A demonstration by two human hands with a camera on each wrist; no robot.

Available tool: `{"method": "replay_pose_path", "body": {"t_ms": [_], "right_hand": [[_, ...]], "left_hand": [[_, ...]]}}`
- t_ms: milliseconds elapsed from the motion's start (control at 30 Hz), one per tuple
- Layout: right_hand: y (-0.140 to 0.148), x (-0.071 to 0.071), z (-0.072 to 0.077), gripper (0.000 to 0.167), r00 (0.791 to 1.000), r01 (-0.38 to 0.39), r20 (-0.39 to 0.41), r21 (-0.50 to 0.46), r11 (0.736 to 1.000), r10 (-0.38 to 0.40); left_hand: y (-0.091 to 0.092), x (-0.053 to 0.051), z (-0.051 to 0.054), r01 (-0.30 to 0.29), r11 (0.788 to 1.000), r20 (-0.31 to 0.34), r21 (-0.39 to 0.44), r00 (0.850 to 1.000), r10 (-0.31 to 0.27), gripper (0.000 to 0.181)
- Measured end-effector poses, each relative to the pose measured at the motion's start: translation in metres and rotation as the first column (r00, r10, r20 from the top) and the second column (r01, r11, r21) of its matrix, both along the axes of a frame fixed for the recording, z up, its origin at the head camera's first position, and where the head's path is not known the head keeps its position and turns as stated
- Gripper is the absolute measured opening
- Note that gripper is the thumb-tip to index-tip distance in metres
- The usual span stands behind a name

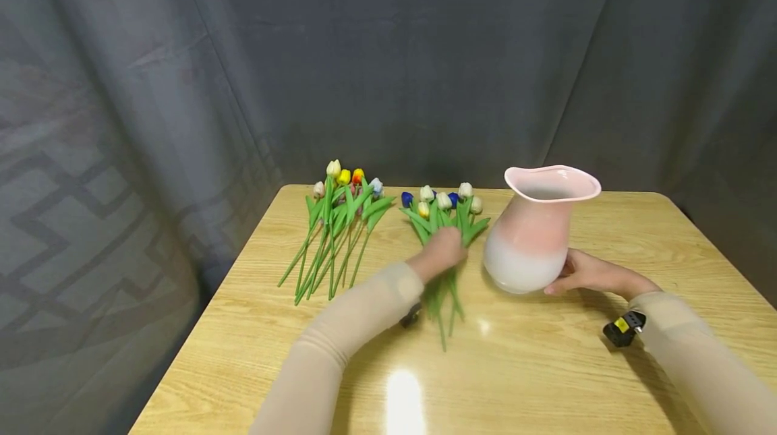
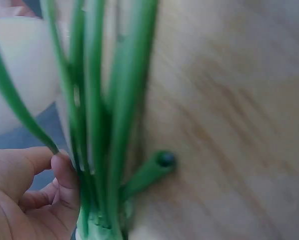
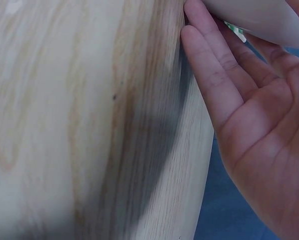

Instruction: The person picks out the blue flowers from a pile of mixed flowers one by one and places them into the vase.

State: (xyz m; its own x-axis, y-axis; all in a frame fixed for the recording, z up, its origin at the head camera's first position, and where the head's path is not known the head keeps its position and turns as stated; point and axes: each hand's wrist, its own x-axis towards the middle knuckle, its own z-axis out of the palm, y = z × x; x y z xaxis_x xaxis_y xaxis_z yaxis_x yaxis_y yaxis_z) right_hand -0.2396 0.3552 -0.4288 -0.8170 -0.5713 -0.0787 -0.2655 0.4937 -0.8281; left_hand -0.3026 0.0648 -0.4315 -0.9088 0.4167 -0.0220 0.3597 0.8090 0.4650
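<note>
My left hand (image 1: 446, 249) is over a bunch of artificial tulips with white, blue and yellow heads (image 1: 444, 201). In the left wrist view, the thumb and a finger of that hand (image 2: 47, 192) pinch one green stem (image 2: 12, 95), with more stems (image 2: 94, 90) close beside it. A pink and white vase (image 1: 531, 239) stands to the right, mouth up and leaning a little. My right hand (image 1: 585, 273) touches its lower right side. The right wrist view shows this hand (image 3: 259, 100) with nearly straight fingers by the vase (image 3: 262, 17).
Another bunch of tulips with green stems (image 1: 332, 239) and mixed-colour heads lies on the left of the wooden table (image 1: 516, 367). A grey curtain (image 1: 400, 71) hangs behind the table's back edge. A small black device (image 1: 624, 328) is on the right wrist.
</note>
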Motion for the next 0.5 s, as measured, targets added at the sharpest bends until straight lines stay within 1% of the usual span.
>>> {"method": "replay_pose_path", "body": {"t_ms": [67, 133, 200, 300, 367, 400, 500], "right_hand": [[0.0, 0.0, 0.001, 0.075, 1.0, 0.004, 0.0, 0.005, 1.0, -0.004], [0.0, 0.0, 0.001, 0.074, 1.0, 0.008, 0.002, 0.014, 1.0, -0.008], [0.0, 0.001, 0.001, 0.074, 1.0, 0.014, -0.001, 0.022, 1.0, -0.014], [0.001, 0.001, 0.002, 0.073, 1.0, 0.014, -0.015, 0.03, 0.999, -0.013], [0.001, 0.002, 0.002, 0.073, 1.0, 0.012, -0.02, 0.03, 0.999, -0.011], [0.001, 0.002, 0.002, 0.073, 1.0, 0.012, -0.021, 0.031, 0.999, -0.012], [-0.001, 0.002, 0.003, 0.073, 1.0, 0.021, -0.009, 0.043, 0.999, -0.021]], "left_hand": [[-0.001, 0.001, 0.005, 0.004, 0.999, -0.006, 0.034, 1.0, -0.004, 0.035], [-0.002, 0.003, 0.012, 0.01, 0.998, -0.015, 0.063, 1.0, -0.009, 0.039], [-0.003, 0.006, 0.022, 0.013, 0.994, -0.032, 0.109, 0.999, -0.01, 0.038], [-0.005, 0.011, 0.041, 0.008, 0.98, -0.063, 0.201, 0.998, 0.005, 0.028], [-0.009, 0.015, 0.056, 0.002, 0.962, -0.099, 0.274, 0.995, 0.026, 0.022], [-0.012, 0.016, 0.064, -0.001, 0.949, -0.118, 0.314, 0.992, 0.04, 0.02], [-0.025, 0.018, 0.086, -0.024, 0.898, -0.135, 0.44, 0.987, 0.093, 0.018]]}}
